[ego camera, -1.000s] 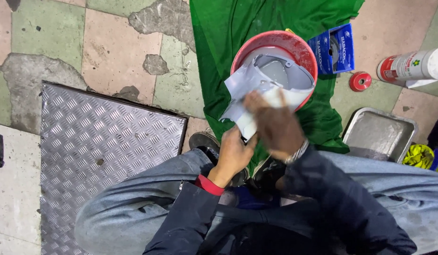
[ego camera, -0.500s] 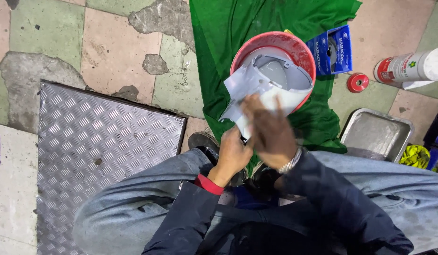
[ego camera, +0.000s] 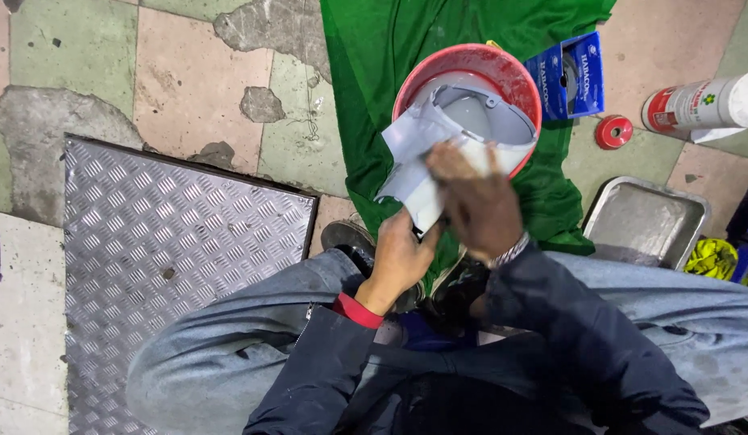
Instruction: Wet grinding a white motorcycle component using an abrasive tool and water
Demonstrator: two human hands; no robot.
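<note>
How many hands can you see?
2. The left hand grips the lower end of the grey plastic piece. The right hand lies on top of it, over the red bucket.

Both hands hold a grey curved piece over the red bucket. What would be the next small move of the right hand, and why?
Probably another short rub along the grey curved piece. The right hand lies flat on its near edge, over a pale sheet, while the left hand grips the lower end from beneath, steadying it above the red bucket. Much of the grey surface beyond the right hand is not covered yet.
</note>
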